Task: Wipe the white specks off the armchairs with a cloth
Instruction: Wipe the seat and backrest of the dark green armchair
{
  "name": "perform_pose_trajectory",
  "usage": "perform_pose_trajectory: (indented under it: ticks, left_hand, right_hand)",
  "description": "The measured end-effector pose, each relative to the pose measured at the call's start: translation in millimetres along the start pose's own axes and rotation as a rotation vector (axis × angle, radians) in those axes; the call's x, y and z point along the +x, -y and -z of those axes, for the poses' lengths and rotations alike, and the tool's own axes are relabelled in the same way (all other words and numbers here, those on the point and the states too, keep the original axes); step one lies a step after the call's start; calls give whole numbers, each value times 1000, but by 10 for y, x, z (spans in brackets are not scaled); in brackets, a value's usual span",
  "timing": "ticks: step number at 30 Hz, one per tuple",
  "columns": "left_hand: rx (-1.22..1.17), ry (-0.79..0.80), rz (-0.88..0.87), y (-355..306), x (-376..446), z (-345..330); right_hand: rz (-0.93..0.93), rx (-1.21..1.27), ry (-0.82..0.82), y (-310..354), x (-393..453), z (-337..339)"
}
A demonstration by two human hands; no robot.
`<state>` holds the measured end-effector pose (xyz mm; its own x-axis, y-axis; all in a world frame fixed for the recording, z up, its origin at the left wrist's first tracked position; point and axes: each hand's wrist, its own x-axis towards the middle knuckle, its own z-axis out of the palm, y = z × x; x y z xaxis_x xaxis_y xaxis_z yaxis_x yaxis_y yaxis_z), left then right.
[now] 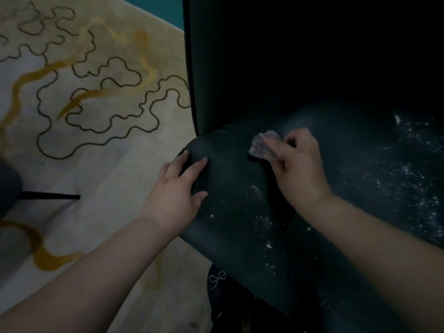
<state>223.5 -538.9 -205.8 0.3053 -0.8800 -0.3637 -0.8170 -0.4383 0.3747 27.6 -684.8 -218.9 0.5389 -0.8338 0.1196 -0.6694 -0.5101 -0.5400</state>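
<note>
Right now I read this as the middle of the wiping step. My right hand [300, 164] has its fingers curled round a small, crumpled greyish cloth [263, 145], pressing it against the dark green seat of the armchair [230, 236] near the front left corner, where the seat meets the chair's side panel. My left hand [179, 186] lies flat with straight fingers over that rounded corner, touching the upholstery; it holds nothing and seems to be steadying the cushion.

White specks [264, 222] are scattered just below and in front of the cloth, along the seat's front edge, and a much thicker dusting sits well to the right of my right hand, across the middle of the seat. The patch directly around the cloth looks fairly clean, though the light is dim and I cannot be sure.

By my judgement much of the seat is still to do. The next move calls for drawing the cloth toward me through the near specks, then working rightward over the heavy patch, keeping steady pressure so the specks lift rather than smear. A patterned rug [96, 116] lies beside the chair.
</note>
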Motion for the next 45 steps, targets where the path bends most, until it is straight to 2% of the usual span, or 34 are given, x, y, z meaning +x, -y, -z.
perform_pose_trajectory:
  ticks: [2,5,7,12,13,16,18,21,23,24,27,30,31,33,35,36,38,40,41,43,45]
  left_hand:
    - [-20,-8,-7,2,-11,-4]
    - [-52,-20,-16,25,-39,-17]
    - [-65,-13,-21,40,-72,-18]
    - [-53,22,-44,86,-136,-12]
    - [-53,28,-47,91,-149,-16]
    - [-56,19,-46,108,-187,-48]
    - [-67,11,-37,114,-223,-77]
    - [-90,-4,-26,130,-271,-104]
    - [-95,-11,-25,139,-290,-109]
    - [-101,-13,-24,142,-298,-108]
    - [-115,-24,-24,139,-304,-103]
    - [-95,-17,-18,125,-322,-106]
    - [-90,-15,-14,119,-327,-106]
    - [-88,-22,-9,99,-332,-111]
    - [-85,-40,-4,73,-331,-118]
    - [-84,-49,-3,59,-327,-121]
    - [-77,-62,-10,33,-314,-130]
    - [-65,-55,-12,13,-311,-133]
    - [-58,-53,-12,6,-306,-131]
    - [-42,-53,-7,-11,-295,-119]
    - [-33,-56,-5,-43,-272,-111]
  right_hand:
    - [21,-2,66,200,-149,-106]
    - [231,14,226,291,-467,-54]
    - [285,2,218,200,-476,33]
    - [14,-3,52,341,-269,-131]
    - [-2,-8,87,425,-322,-181]
    - [156,-5,146,487,-596,-185]
    - [190,-15,148,409,-659,-114]
    - [72,-15,43,415,-500,-181]
    - [0,-17,63,594,-445,-306]
    - [31,-34,129,679,-485,-365]
    - [284,-45,273,710,-715,-334]
    - [382,-75,242,448,-693,-142]
    - [333,-67,191,383,-607,-122]
    - [114,-43,95,378,-443,-171]
    - [-1,-54,146,510,-436,-289]
    - [45,-59,214,569,-513,-326]
    - [253,-57,312,570,-708,-286]
    - [444,-48,346,406,-799,-97]
    - [471,-78,340,314,-772,-18]
    - [374,-95,277,191,-597,70]
    - [104,-37,159,210,-398,13]
